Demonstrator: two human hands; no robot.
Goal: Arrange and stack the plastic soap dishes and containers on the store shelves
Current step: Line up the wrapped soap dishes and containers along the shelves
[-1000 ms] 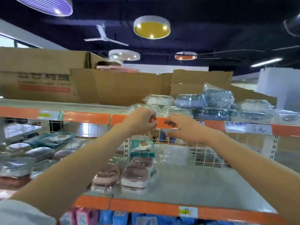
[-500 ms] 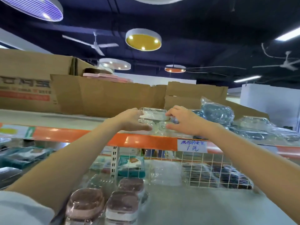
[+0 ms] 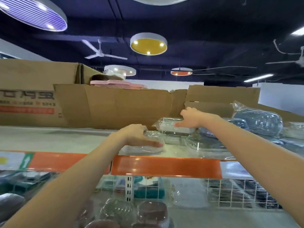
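Note:
On the top shelf [image 3: 57, 140], my left hand [image 3: 136, 135] grips a clear wrapped soap dish [image 3: 144, 148] lying near the front edge, thumb stretched along its side. My right hand [image 3: 190, 119] holds a white wrapped soap dish [image 3: 169, 125] that sits on top of other wrapped dishes [image 3: 174, 139], fingers over its far end and thumb at the near side. Blue wrapped containers [image 3: 258, 120] are piled to the right of that hand.
Cardboard boxes [image 3: 115, 107] line the back of the top shelf. An orange rail [image 3: 164, 167] runs along its front edge. On the lower shelf stand brown lidded dishes [image 3: 151, 213] and a white wire divider [image 3: 230, 191]. Bare shelf surface lies left of my left hand.
The camera has risen to the top shelf. My hands have drawn apart: the left came down onto the clear dish at the front, the right moved back and right onto the white dish.

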